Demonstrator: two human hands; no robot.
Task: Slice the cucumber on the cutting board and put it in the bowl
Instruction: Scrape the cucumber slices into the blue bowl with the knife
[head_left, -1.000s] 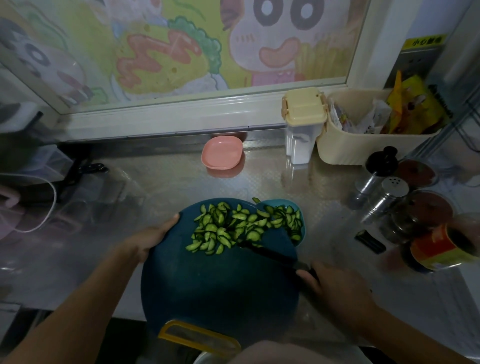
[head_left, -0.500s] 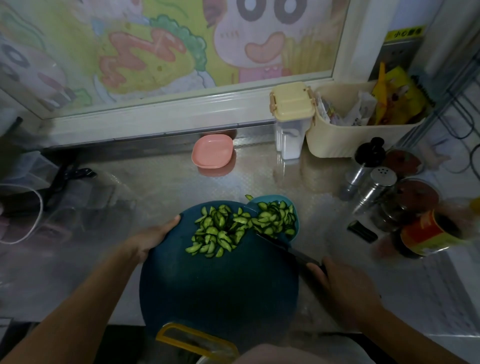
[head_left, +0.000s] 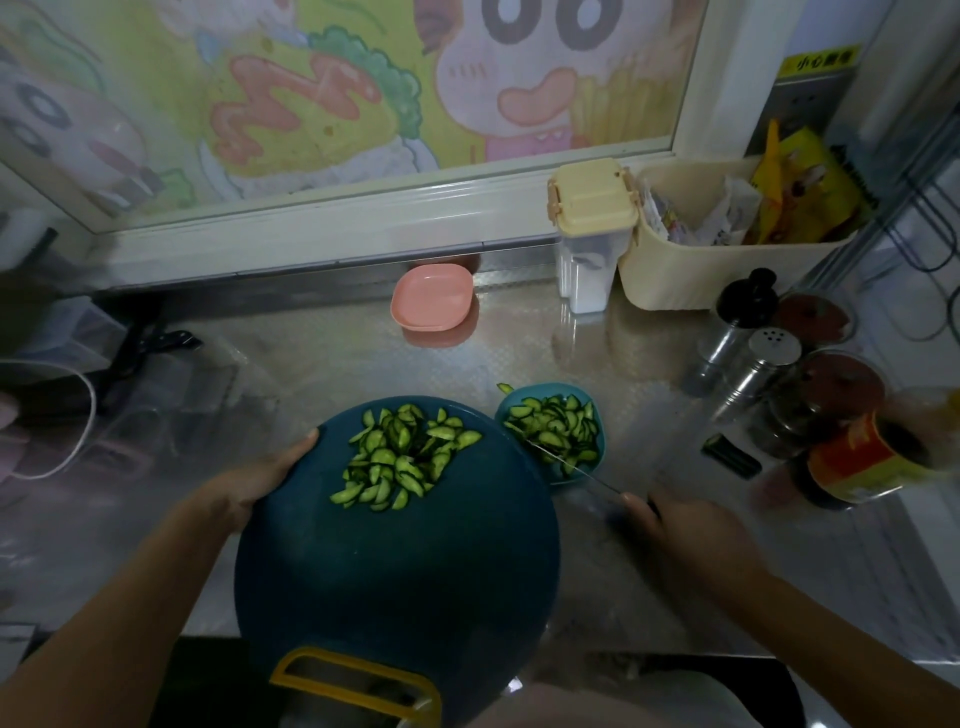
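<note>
A round dark teal cutting board (head_left: 395, 566) with a yellow handle is held up at its left edge by my left hand (head_left: 254, 480). A pile of green cucumber slices (head_left: 400, 457) lies on the board's far part. Just right of the board stands a small teal bowl (head_left: 597, 447) holding more cucumber slices (head_left: 556, 423). My right hand (head_left: 685, 535) grips a knife (head_left: 566, 465) whose thin blade reaches over the bowl's near rim into the slices there.
A pink dish (head_left: 434, 296) sits near the back wall. A lidded container (head_left: 592, 228) and a cream basket (head_left: 727, 265) stand at back right. Shakers (head_left: 748, 332), jars and a red-labelled can (head_left: 862, 457) crowd the right side. One stray slice (head_left: 504, 388) lies behind the bowl.
The knife swept right across the board, pushing part of the slices into the bowl; its blade now lies over the bowl. My left hand kept its hold on the board's edge.
</note>
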